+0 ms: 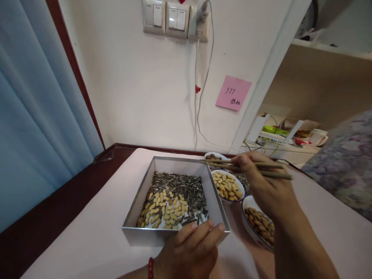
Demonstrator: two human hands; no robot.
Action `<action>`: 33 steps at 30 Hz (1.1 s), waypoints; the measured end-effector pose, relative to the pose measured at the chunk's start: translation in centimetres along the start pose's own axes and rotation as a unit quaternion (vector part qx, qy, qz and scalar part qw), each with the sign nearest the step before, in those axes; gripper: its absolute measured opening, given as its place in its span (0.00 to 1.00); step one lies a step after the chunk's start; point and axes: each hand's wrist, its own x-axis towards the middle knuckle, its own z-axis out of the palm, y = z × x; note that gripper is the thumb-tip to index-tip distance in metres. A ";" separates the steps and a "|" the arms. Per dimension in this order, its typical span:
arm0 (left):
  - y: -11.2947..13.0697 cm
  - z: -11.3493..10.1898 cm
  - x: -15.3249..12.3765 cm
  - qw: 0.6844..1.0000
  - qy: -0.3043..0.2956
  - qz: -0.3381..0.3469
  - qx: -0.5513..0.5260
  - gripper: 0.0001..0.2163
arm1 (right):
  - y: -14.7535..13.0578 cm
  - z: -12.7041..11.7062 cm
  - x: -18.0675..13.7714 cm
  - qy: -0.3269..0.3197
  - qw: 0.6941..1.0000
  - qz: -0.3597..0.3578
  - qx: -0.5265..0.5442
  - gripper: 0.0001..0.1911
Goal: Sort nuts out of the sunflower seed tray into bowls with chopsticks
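A square metal box [145,235] holds striped sunflower seeds [181,184] along its back and right, and peanuts in the shell [171,209] at front left. My left hand [193,250] grips the box's near wall by the right corner, fingertips over the rim and thumb hidden. In my right hand [264,190] is a pair of chopsticks [271,165], pointing left. Their tips reach the box's back right corner; I cannot make out anything between them. Below them stands a bowl [243,197] of peanuts in the shell.
A bowl [243,217] of brown elongated nuts is partly behind my right forearm. At the back, another bowl [213,154] contains round brown nuts; more seeds [242,179] lie beside it. A cable [200,100] hangs down the wall. A person's floral clothing [345,162] is at right.
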 end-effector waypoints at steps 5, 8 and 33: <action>-0.1 0.0 0.0 1.000 -0.003 0.007 0.002 0.07 | 0.9 3.9 -0.1 -0.099 0.994 -0.039 -0.037 0.18; -0.2 0.0 0.2 1.000 0.009 0.012 0.001 0.08 | 1.7 5.5 -0.3 -0.118 0.991 -0.045 -0.044 0.18; 0.0 -0.2 0.4 1.000 0.004 0.003 0.018 0.07 | 0.5 3.4 -0.3 -0.081 0.994 -0.061 -0.040 0.18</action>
